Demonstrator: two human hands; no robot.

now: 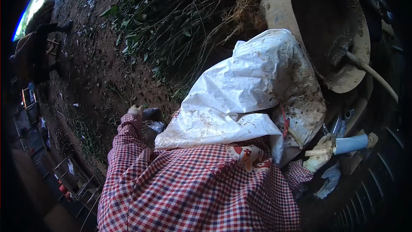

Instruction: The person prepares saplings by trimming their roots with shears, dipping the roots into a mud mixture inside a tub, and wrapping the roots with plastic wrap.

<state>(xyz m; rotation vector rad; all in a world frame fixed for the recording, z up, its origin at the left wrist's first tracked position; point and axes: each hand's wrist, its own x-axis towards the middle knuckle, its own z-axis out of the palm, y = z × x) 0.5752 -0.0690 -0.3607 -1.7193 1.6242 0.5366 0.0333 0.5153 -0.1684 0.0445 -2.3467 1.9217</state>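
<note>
My left hand (136,110), in a checked sleeve, is low over the soil with its fingers drawn together. A bit of green shows at its fingertips, too small to make out. Beside it lies a dark, shiny plastic bag (153,115). In a soiled pale glove, my right hand (319,160) is closed around a pale wooden stick (316,152). A light blue roll (352,144) sits just past those fingers. Across my lap spreads a muddy white plastic sheet (231,90), over a red checked apron (193,184).
Leafy cut branches (184,25) with roots are heaped ahead. At the right stands a large pale basin (279,6), with a wooden-handled hoe (367,66) lying across it. Metal tools (341,122) lie near my right hand. Another person (32,56) is at the far left.
</note>
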